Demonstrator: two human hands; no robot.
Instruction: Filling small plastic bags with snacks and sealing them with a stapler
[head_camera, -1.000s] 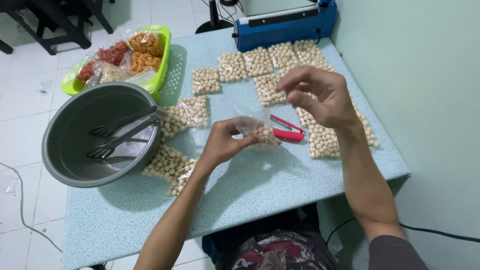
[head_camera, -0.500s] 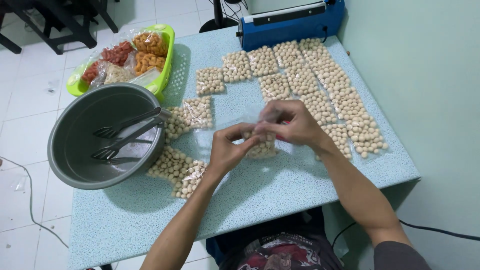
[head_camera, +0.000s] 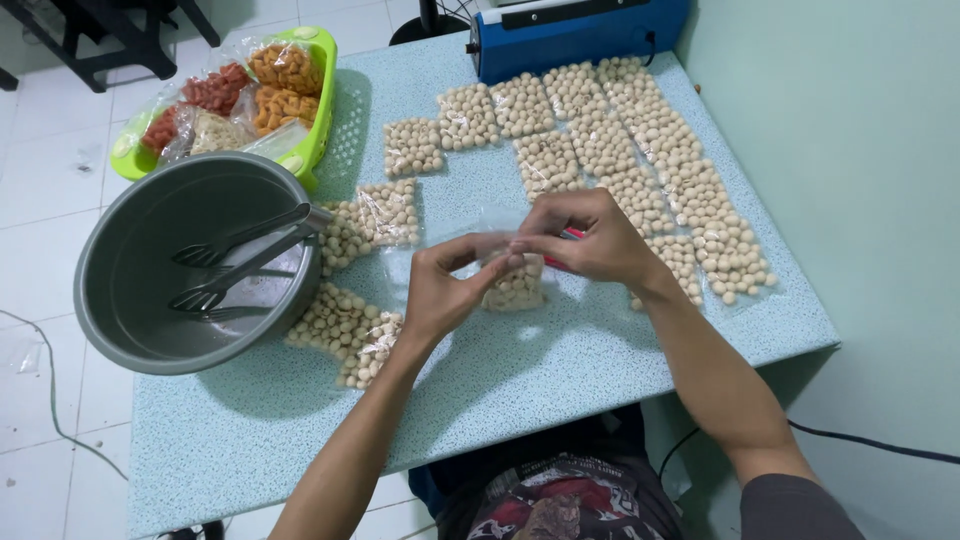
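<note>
At the far left a green basket stands on the speckled light blue table, and it holds bags of orange, red and pale snacks. Just in front of it is a grey round basin with 2 dark tongs lying inside, their handles resting on its right rim. Beside the basin, sealed clear bags of small beige balls lie flat on the table. Near the middle, the left hand is raised a little above the table, the thumb and the first fingers pinched narrow on the top edge of a small clear bag of beige balls. This bag hangs between both hands, close over the table surface, and its open mouth is pulled flat. The right hand pinches the same top edge from the other side, fingers closed on the plastic and touching the left fingertips. Under the right hand, a red tool shows only partly. To the right and behind, many more flat bags of balls lie in rows, reaching up to a blue sealing machine at the far edge.
</note>
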